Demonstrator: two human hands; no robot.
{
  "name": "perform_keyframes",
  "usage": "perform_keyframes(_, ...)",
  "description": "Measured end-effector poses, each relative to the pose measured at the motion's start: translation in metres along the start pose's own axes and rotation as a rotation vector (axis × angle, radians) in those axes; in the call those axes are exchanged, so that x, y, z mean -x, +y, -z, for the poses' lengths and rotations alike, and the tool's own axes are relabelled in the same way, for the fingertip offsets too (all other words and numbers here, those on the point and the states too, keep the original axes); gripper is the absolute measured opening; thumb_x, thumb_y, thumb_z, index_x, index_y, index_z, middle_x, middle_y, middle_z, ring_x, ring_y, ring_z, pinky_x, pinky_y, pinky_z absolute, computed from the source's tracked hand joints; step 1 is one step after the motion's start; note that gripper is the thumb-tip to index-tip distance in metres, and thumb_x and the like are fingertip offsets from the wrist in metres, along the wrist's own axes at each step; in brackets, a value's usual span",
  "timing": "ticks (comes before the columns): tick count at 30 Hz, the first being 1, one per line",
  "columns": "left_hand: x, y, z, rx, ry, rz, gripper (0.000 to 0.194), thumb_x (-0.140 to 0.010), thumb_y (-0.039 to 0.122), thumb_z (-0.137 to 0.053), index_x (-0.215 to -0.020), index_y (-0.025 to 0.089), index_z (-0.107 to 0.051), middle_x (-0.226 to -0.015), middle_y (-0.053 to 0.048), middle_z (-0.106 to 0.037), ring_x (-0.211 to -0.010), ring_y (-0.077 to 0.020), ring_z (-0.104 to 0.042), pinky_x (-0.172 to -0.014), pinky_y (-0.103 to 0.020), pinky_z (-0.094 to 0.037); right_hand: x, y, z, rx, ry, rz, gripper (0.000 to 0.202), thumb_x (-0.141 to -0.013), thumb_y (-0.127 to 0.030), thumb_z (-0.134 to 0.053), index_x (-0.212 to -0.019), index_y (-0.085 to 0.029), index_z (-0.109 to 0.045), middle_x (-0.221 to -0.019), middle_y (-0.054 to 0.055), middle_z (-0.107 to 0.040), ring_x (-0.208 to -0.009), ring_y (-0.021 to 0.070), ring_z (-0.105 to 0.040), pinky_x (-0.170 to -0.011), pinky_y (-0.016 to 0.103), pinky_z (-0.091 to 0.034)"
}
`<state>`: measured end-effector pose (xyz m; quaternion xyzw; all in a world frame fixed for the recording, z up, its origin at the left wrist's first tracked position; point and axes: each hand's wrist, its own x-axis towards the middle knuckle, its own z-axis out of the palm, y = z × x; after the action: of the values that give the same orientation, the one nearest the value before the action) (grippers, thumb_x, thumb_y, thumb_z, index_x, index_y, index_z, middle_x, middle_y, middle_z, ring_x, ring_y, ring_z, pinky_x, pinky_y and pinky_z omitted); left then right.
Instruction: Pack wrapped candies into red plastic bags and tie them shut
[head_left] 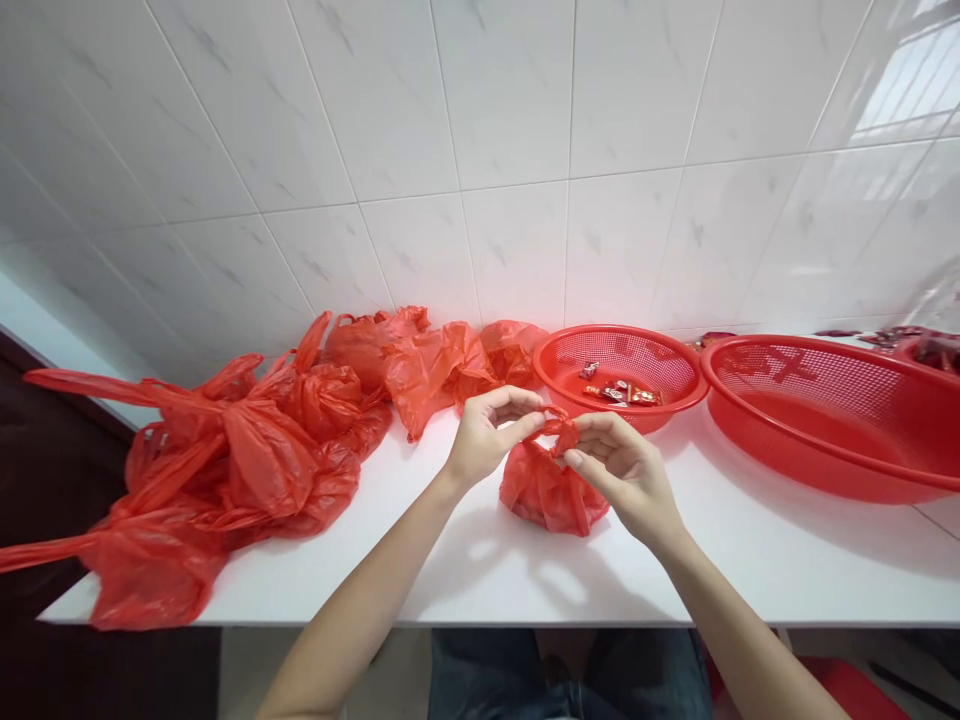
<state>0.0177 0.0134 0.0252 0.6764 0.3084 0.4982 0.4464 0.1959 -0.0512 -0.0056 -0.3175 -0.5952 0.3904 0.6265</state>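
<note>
A small red plastic bag [553,495] rests on the white table in front of me, rounded out by contents I cannot make out. Its twisted top is pinched between both hands. My left hand [491,430] grips a loop of the bag's handle from the left, thumb against fingers. My right hand [626,470] closes on the gathered neck from the right. Whether the loop is knotted cannot be told. Just behind the bag stands a round red basket [541,368] with several small wrapped packets [619,392] in it.
Many red plastic bags [270,450] are heaped on the left, some hanging over the table's front edge. More red bags [439,365] lie along the tiled wall. A larger red basket [825,470] stands at the right, with dark red packets [892,337] behind it.
</note>
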Motion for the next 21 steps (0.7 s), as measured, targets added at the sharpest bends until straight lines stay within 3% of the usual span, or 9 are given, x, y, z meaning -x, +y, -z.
perform_keyframes(7,0.003,0.013,-0.006,-0.044,-0.058,-0.069,0.020,-0.081,0.035,-0.074,-0.081,0.017,-0.066,-0.080,-0.002,-0.068,-0.076,-0.0144,-0.064,-0.077,-0.029,-0.055,-0.009,-0.003,-0.010,-0.040,0.019,-0.110,0.041,-0.082,-0.039,-0.079,-0.114,-0.024,-0.060,-0.073,-0.003,-0.068,-0.062,0.0169,-0.068,-0.068,0.034,-0.060)
perform_keyframes(15,0.007,0.014,-0.003,0.002,-0.103,-0.012,0.022,-0.079,0.033,-0.076,-0.092,0.017,-0.069,-0.091,-0.005,-0.071,-0.086,-0.0177,-0.068,-0.079,-0.030,-0.056,-0.012,-0.003,-0.012,-0.043,0.038,-0.115,0.028,-0.079,-0.040,-0.081,-0.094,-0.021,-0.066,-0.072,0.000,-0.071,-0.059,0.0162,-0.067,-0.060,0.031,-0.057)
perform_keyframes(18,0.010,0.016,-0.003,-0.054,-0.111,-0.016,0.029,-0.074,0.029,-0.081,-0.099,0.017,-0.071,-0.096,-0.006,-0.073,-0.091,-0.0185,-0.068,-0.085,-0.031,-0.055,-0.012,-0.002,-0.014,-0.015,0.061,-0.074,0.027,-0.080,-0.042,-0.080,-0.089,-0.020,-0.067,-0.075,0.002,-0.071,-0.058,0.0154,-0.064,-0.056,0.030,-0.055)
perform_keyframes(21,0.010,0.019,-0.005,-0.128,-0.081,-0.050,0.023,-0.076,0.025,-0.078,-0.097,0.018,-0.072,-0.093,-0.005,-0.073,-0.089,-0.0176,-0.067,-0.085,-0.032,-0.054,-0.014,-0.001,-0.014,0.090,0.099,0.002,0.022,-0.080,-0.039,-0.080,-0.087,-0.021,-0.070,-0.077,0.002,-0.071,-0.063,0.0151,-0.063,-0.059,0.029,-0.053)
